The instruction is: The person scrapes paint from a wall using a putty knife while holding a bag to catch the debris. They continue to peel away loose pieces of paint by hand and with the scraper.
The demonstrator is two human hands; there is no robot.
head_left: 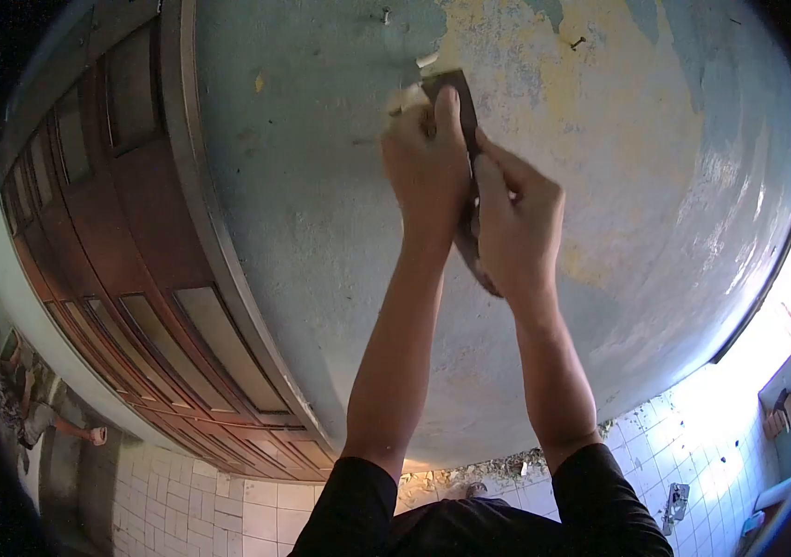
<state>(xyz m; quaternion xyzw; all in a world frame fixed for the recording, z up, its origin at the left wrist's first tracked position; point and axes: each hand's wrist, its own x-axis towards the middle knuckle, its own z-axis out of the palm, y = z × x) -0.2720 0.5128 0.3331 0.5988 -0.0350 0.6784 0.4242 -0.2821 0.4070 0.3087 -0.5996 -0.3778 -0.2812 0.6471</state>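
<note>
Both hands are raised against a wall (321, 186) with worn blue-green paint and yellowish bare patches. A dark flat scraper (467, 100) lies between them, its wide end at the top near a curled flake of paint (428, 60). My left hand (425, 153) is wrapped round the upper part, thumb on the blade. Lower down, my right hand (518, 209) grips the handle, which runs down behind its fingers. The left hand is slightly blurred, and the blade's edge is partly hidden.
Left of the wall stands a brown wooden door (126, 223) with panels. Two nails (577, 43) stick out high up. Debris (507, 464) lies along the wall's foot on the tiled floor (270, 511). Another person (29, 408) is at the far left.
</note>
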